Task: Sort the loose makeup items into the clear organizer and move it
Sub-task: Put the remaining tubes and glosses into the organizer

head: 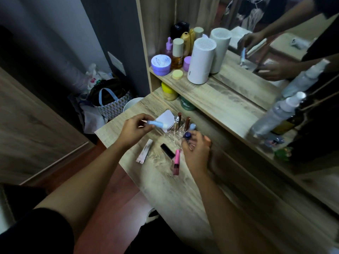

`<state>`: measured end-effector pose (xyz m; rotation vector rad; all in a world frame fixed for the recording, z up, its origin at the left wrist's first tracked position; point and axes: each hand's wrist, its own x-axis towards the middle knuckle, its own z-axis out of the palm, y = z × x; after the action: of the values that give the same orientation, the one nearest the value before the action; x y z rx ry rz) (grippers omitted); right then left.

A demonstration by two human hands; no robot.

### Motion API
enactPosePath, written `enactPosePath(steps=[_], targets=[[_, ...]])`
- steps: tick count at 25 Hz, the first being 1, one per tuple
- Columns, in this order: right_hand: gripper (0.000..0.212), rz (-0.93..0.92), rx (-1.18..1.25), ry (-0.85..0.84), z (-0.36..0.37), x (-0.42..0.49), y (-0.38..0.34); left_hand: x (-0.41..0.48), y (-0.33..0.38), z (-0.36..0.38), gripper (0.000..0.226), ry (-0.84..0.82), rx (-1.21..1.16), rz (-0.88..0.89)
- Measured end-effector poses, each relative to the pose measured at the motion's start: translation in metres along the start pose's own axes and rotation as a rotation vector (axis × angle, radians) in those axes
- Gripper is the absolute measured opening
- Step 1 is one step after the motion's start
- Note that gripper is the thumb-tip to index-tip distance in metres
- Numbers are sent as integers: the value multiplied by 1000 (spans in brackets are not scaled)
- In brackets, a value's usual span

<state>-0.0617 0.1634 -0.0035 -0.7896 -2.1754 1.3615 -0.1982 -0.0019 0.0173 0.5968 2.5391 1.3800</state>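
Note:
My left hand (134, 132) grips a light blue tube (156, 124) and holds it just left of the clear organizer (176, 133). Several slim tubes stand upright in the organizer, beside a pale square compact (166, 117). My right hand (196, 151) is closed around a dark blue round-capped item (187, 135) at the organizer's right side. Loose on the wooden tabletop (165, 182) lie a white-pink tube (145, 151), a black lipstick (167, 151) and a pink lip gloss (176, 162).
A raised shelf (220, 94) behind holds a white cylinder (200, 60), purple jars and bottles. A mirror stands at the back right, with spray bottles (278, 112) leaning before it. Bags (110, 99) sit on the floor to the left.

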Motion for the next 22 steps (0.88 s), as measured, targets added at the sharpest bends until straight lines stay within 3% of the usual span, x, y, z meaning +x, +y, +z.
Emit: enactPosePath(steps=[3, 8, 22], targets=[[24, 42, 105, 99, -10, 0, 7, -12, 14, 24, 19, 11, 52, 102], [24, 113, 102, 18, -3, 0, 11, -12, 27, 47, 20, -43, 278, 251], [35, 135, -63, -51, 11, 12, 18, -6, 36, 76, 22, -148, 465, 208]])
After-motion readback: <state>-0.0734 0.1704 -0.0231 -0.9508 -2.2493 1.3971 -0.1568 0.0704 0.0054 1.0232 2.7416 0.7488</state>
